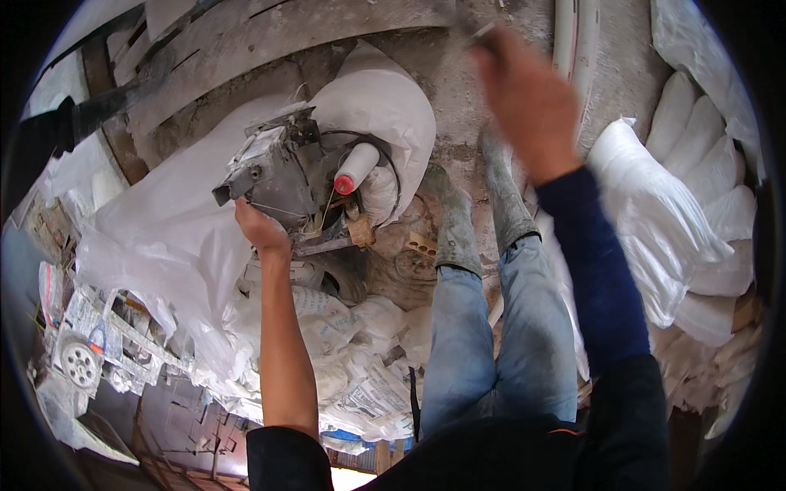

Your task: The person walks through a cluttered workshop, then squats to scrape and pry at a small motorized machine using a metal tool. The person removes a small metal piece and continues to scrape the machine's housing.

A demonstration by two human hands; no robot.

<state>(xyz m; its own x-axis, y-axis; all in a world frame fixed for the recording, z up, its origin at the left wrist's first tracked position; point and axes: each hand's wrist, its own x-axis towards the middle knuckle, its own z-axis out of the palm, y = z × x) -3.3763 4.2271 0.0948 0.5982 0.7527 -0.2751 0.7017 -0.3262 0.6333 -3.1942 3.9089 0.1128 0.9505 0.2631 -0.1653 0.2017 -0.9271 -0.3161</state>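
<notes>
A worn grey bag sewing machine [282, 168] leans by a full white sack, left of centre. A white thread cone [358, 166] with a red end is mounted on its right side, and a thread runs down from it. My left hand [262, 227] grips the machine's lower left edge; its fingertips are partly hidden behind the metal. Raised at the upper right is my right hand [528, 102], smeared by motion and closed like a fist. A dark thing with a pale metal-looking end sticks out of it toward the top, too blurred to name.
Full white sacks [655, 221] are stacked on the right. A large white sack [385, 102] stands behind the machine, and plastic sheeting [155, 237] drapes to its left. Crumpled sacks [360, 352] lie below. A yellowish socket strip [422, 244] is on the dirty floor beside my boots [453, 221].
</notes>
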